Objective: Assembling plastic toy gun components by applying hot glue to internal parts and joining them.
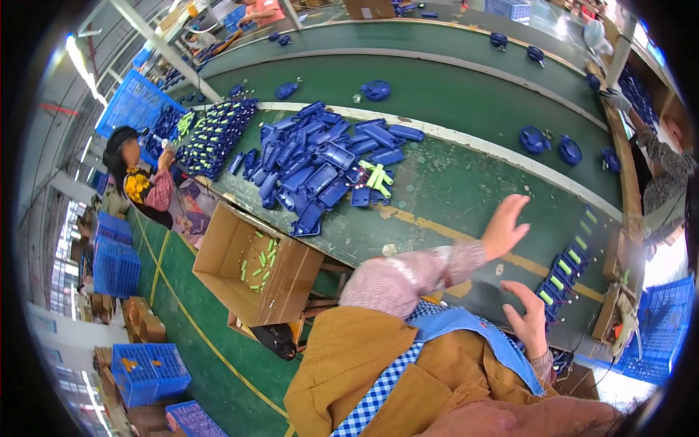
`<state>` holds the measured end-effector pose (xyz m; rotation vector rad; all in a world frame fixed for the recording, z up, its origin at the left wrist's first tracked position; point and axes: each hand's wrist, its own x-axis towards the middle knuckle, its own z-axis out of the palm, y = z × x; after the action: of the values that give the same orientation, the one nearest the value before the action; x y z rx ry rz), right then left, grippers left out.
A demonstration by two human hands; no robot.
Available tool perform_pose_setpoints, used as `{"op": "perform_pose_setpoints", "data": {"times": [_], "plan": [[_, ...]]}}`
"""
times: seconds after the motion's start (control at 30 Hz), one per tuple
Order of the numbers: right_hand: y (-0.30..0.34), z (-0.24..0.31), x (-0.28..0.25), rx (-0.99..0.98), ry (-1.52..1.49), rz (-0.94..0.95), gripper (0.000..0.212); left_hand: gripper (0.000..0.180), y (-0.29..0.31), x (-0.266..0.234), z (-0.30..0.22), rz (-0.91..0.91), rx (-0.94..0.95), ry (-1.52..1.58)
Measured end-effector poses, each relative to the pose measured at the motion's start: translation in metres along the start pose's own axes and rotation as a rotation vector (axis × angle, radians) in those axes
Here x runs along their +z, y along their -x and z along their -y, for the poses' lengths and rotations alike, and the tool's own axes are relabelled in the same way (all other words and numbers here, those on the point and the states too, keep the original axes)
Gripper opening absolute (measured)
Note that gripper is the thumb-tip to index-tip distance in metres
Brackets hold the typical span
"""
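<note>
My left hand (506, 227) is stretched over the green worktable (437, 197), fingers apart and nothing in them. Lower down, near the table's front edge, is my right hand (529, 320), thumb and fingers parted around no visible object. To the right of both hands runs a slanting row of blue plastic housings (564, 266) with light-green cylindrical batteries in them. A big heap of blue plastic shells (313, 160) lies left of my hands. At its right end rest several loose green batteries (377, 180) with thin wires.
An open cardboard box (295, 284) holding green batteries stands against the table's front. Behind the table, a green conveyor belt (451, 105) carries round blue parts (376, 90). A co-worker (145, 175) sits at left beside filled housings (215, 138); another person (666, 156) is at right.
</note>
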<state>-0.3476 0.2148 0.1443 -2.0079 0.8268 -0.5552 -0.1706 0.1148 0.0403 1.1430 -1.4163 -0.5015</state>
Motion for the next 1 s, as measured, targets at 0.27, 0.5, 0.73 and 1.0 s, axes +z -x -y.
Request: {"op": "perform_pose_setpoints", "data": {"times": [0.27,0.5,0.73,1.0], "plan": [[-0.165,0.017,0.048,-0.418,0.279,0.186,0.077,0.063,0.084,-0.201,-0.005,-0.319,-0.099,-0.639],[-0.376,0.008,0.155,-0.691,0.459,0.167,0.090,0.069,0.096,-0.228,0.016,-0.191,-0.260,-0.830],[-0.475,0.017,0.220,-0.522,0.669,0.606,0.102,0.064,0.099,-0.233,0.017,-0.186,-0.344,-0.712],[-0.457,0.008,0.219,-0.537,0.823,0.446,0.074,0.058,0.098,-0.241,0.019,-0.173,-0.361,-0.687]]}}
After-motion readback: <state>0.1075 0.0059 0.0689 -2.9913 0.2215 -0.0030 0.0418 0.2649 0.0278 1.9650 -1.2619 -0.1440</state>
